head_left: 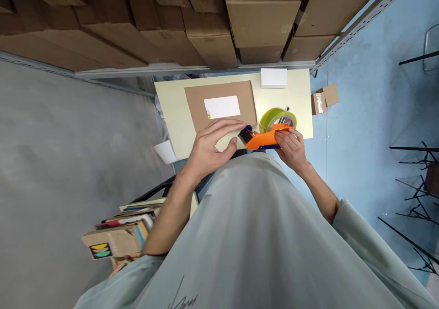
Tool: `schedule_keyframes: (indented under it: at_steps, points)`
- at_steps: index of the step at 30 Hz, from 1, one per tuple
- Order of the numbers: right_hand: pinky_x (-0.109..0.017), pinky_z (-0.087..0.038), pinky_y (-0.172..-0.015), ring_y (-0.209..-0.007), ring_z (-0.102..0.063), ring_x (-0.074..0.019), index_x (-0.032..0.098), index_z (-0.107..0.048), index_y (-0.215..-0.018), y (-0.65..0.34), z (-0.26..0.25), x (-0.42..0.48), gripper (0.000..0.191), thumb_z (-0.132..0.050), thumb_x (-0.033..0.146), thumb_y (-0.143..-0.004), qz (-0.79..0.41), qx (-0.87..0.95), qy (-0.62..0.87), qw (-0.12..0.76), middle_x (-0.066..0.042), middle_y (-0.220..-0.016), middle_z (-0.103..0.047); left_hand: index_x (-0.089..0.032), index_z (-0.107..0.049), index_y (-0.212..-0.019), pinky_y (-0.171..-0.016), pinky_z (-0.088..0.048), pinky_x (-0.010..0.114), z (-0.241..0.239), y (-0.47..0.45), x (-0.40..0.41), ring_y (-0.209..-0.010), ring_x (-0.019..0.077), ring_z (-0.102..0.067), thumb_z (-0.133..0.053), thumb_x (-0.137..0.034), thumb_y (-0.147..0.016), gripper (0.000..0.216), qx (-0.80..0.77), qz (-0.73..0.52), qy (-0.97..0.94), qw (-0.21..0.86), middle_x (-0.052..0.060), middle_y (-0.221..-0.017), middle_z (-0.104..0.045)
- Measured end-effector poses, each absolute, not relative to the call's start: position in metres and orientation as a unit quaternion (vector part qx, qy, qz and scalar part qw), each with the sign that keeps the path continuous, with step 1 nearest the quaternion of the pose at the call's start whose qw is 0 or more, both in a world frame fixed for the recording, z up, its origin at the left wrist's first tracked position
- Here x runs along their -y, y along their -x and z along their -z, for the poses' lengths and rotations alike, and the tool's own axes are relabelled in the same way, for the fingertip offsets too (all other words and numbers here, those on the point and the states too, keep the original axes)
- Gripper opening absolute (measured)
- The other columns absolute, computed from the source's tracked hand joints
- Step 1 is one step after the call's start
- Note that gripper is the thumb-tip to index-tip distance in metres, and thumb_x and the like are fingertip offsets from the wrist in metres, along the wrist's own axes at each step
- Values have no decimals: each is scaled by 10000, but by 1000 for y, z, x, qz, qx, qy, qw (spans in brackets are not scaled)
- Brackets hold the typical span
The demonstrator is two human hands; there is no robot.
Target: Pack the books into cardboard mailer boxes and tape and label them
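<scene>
An orange tape dispenser (263,139) with a dark cutting end is gripped by my right hand (291,148) at its right end. A wide roll of yellow-green tape (270,117) sits on it. My left hand (215,145) is beside the cutting end, fingers stretched out and thumb apart; whether the fingertips touch the dispenser I cannot tell. Behind my left hand lies a flat brown cardboard piece (219,88) with a white label (222,107) on it. Farther back stands a small white box (273,78).
The pale yellow tabletop (291,98) is in front of me, below a metal shelf (192,70) packed with cardboard boxes (262,21). A small open carton (318,102) lies on the floor to the right. Books and folders (126,229) are stacked at my left.
</scene>
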State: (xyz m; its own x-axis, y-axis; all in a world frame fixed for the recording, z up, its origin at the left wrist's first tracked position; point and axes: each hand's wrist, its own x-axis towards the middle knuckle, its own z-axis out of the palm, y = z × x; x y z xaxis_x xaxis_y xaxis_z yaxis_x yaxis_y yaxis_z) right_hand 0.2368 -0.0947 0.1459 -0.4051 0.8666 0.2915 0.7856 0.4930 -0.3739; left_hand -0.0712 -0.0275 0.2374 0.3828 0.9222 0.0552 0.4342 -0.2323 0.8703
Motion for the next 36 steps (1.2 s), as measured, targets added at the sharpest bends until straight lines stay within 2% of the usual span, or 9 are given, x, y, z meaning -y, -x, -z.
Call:
schedule_keyframes:
  at_steps: [4, 7, 15, 21, 28, 36]
  points:
    - [-452, -560, -1226, -1239, -814, -235, 242, -760, -1434, -234, -153, 94, 319, -543, 298, -1207, -75, 850, 476, 214, -100, -1288, -876, -287, -800, -1467, -1291, -565, 527, -242, 70, 20, -1396, 285, -750, -645, -265, -1049, 446, -443, -282, -734, 431, 81, -1478, -812]
    - [-435, -558, -1226, -1240, -811, -217, 246, -779, -1416, -233, -158, 94, 318, -535, 274, -1213, -74, 860, 464, 201, -87, -1277, -880, -304, -816, -1457, -1317, -546, 546, -240, 68, 11, -1436, 288, -736, -608, -221, -1022, 489, -403, -266, -748, 455, 61, -1465, -823]
    - [-429, -542, -1243, -1253, -798, -208, 250, -789, -1418, -231, -164, 96, 323, -545, 247, -1206, -66, 866, 449, 210, -79, -1261, -882, -288, -883, -1278, -1154, -632, 484, -242, 68, 4, -1250, 278, -807, -661, -232, -1025, 341, -384, -262, -769, 439, 62, -1253, -887]
    - [-432, -533, -1261, -1248, -807, -215, 238, -775, -1439, -231, -166, 100, 306, -600, 236, -1188, -88, 868, 436, 219, -92, -1265, -882, -271, -882, -1255, -1068, -642, 433, -244, 70, 2, -1127, 259, -815, -690, -359, -1076, 278, -374, -250, -769, 454, 81, -1204, -885]
    - [-450, -572, -1224, -1220, -821, -219, 251, -786, -1407, -225, -170, 103, 282, -606, 254, -1189, -116, 864, 433, 229, -88, -1253, -881, -268, -894, -1190, -1003, -651, 417, -241, 72, -2, -1048, 265, -806, -705, -540, -1091, 346, -381, -245, -739, 500, 103, -1137, -881]
    - [-470, -606, -1150, -1143, -833, -235, 238, -811, -1342, -222, -178, 108, 315, -539, 333, -1214, -122, 861, 446, 211, -91, -1168, -888, -244, -861, -1333, -1060, -680, 406, -256, 74, -5, -1094, 265, -838, -734, -676, -1064, 524, -381, -216, -680, 588, 119, -1193, -882]
